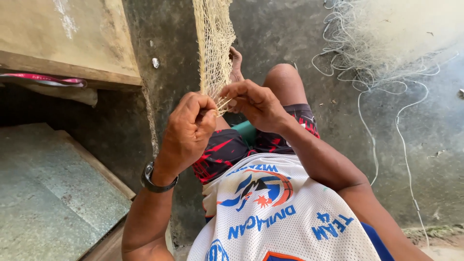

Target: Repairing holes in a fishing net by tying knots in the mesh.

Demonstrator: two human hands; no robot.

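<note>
A pale yellow net hangs down from the top of the view to just above my lap. My left hand, with a dark watch on its wrist, is closed around the net's lower edge. My right hand pinches the net's strands beside it, fingers bent over the mesh. Both hands meet at the net's bottom end. I sit with bent knees in patterned dark shorts and a white mesh jersey. Whether a tool lies inside either fist is hidden.
A tangle of thin white line and fine netting lies on the grey concrete floor at the upper right. A wooden ledge and a green slab stand at the left. My foot rests behind the net.
</note>
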